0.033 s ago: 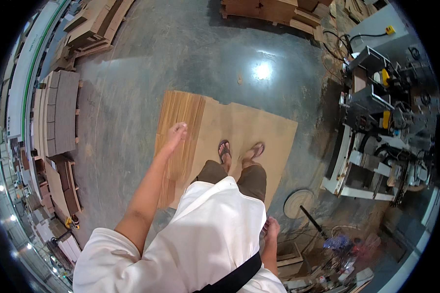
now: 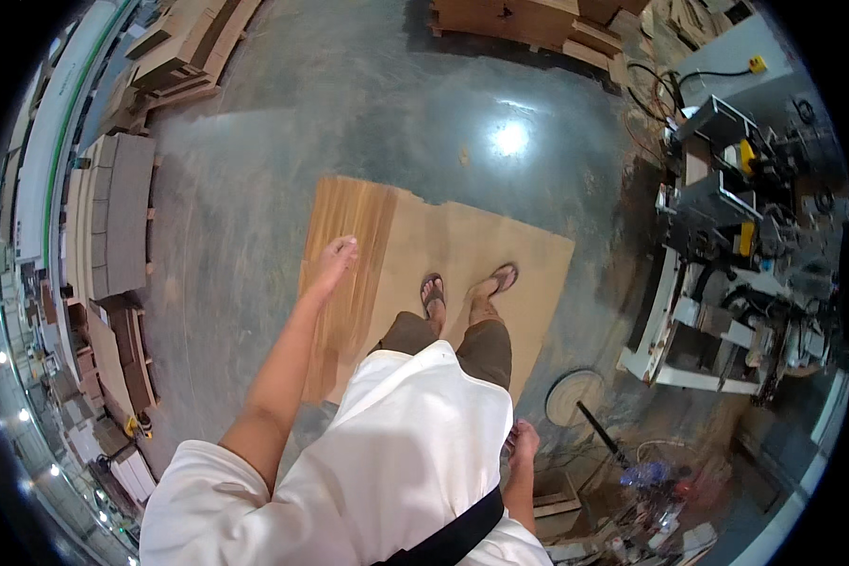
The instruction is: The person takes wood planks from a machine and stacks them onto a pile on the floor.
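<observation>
Standing on a flat cardboard sheet (image 2: 500, 255) laid on the concrete floor (image 2: 255, 189); both feet in sandals near its middle.

My left hand (image 2: 335, 259) is stretched forward, fingers extended and together, palm relaxed, gripping nothing. In the view it lies over a wood-grain panel (image 2: 344, 283). I cannot tell whether the fingertips touch the panel or hang above it.

My right hand (image 2: 522, 441) hangs at my side by the hip, fingers loosely curled, nothing in it.

The panel lies flat, just beside the left edge of the cardboard sheet, apparently overlapping it. Its long axis runs away from me, near end by my left leg, far end toward the open floor. The grain runs along the same axis.

Surroundings: stacks of brown flat boards (image 2: 184, 52) at upper left, another stack (image 2: 528, 24) at the top, grey stacked panels (image 2: 123, 222) at left. A white-framed machine (image 2: 726, 274) with yellow parts stands at right. A round wooden disc (image 2: 574, 396) lies on the floor near the machine's base.
</observation>
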{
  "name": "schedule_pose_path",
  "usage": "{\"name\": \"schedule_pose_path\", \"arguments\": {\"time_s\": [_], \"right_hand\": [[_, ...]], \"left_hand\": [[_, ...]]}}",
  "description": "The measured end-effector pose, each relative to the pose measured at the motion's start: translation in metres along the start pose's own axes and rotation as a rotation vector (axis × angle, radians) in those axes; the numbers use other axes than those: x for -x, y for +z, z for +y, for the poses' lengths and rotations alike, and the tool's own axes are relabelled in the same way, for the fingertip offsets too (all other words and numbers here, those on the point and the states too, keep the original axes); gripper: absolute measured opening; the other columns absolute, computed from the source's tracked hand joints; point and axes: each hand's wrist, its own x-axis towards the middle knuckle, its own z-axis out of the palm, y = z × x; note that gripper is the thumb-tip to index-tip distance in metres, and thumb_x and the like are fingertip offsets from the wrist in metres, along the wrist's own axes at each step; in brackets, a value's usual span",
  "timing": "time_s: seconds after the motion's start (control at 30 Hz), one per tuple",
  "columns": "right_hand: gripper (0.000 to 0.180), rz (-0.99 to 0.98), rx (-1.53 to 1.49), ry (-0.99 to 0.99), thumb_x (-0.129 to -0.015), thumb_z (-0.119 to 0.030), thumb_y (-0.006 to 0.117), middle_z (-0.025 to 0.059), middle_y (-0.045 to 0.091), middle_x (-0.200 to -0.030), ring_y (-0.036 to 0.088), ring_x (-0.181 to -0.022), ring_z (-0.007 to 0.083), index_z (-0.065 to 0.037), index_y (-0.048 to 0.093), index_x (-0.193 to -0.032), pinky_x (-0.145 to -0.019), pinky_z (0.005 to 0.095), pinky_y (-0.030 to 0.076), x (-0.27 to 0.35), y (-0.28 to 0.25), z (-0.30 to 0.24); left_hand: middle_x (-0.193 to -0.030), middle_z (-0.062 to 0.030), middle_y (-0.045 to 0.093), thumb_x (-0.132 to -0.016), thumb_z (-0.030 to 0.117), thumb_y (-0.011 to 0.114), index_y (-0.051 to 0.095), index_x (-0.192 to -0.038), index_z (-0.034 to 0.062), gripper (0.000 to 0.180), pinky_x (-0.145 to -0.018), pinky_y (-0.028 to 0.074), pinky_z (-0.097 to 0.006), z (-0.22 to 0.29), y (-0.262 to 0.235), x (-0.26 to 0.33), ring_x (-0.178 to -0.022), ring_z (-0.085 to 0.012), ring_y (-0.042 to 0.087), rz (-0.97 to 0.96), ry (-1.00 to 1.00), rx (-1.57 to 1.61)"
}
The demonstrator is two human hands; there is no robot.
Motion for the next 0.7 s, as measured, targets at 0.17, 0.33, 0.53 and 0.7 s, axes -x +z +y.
{"name": "schedule_pose_path", "arguments": {"time_s": [0.17, 0.33, 0.53, 0.7], "right_hand": [[0.023, 0.023, 0.035, 0.027, -0.092, -0.025, 0.056, 0.0039, 0.065, -0.087, 0.061, -0.073, 0.0162, -0.008, 0.062, -0.107, -0.069, 0.0351, 0.051, -0.041, 0.027, -0.083], [0.022, -0.119, 0.026, 0.097, -0.092, -0.026, 0.057, 0.0046, 0.064, -0.087, 0.062, -0.077, 0.0179, -0.008, 0.061, -0.105, -0.069, 0.0356, 0.051, -0.109, 0.04, -0.16], [0.028, -0.129, 0.127, -0.068, -0.092, -0.03, 0.058, 0.004, 0.063, -0.09, 0.061, -0.079, 0.0196, -0.011, 0.058, -0.112, -0.073, 0.038, 0.049, -0.122, 0.062, -0.33], [0.028, -0.028, 0.207, -0.15, -0.091, -0.031, 0.06, 0.0039, 0.065, -0.087, 0.062, -0.076, 0.0183, -0.012, 0.058, -0.111, -0.07, 0.0355, 0.048, -0.145, 0.08, -0.444]], "left_hand": [[-0.102, -0.004, 0.063, -0.094, 0.051, 0.052, 0.06, -0.121, 0.0093, 0.05, -0.079, 0.045, -0.032, -0.023, -0.022, -0.02, -0.089, -0.0163, 0.058, 0.047, -0.248, -0.172], [-0.096, -0.0049, 0.06, -0.094, 0.052, 0.049, 0.061, -0.112, 0.0087, 0.048, -0.073, 0.044, -0.032, -0.037, 0.01, 0.021, -0.08, -0.0168, 0.053, 0.141, -0.596, -0.17], [-0.09, -0.0026, 0.059, -0.095, 0.046, 0.053, 0.063, -0.105, 0.0055, 0.043, -0.067, 0.043, -0.028, -0.001, 0.08, 0.004, -0.078, -0.013, 0.052, 0.047, -0.504, 0.083], [-0.101, -0.0032, 0.061, -0.097, 0.043, 0.05, 0.061, -0.114, 0.0069, 0.041, -0.076, 0.042, -0.028, 0.097, 0.144, -0.066, -0.09, -0.0115, 0.053, 0.095, -0.319, 0.009]]}}
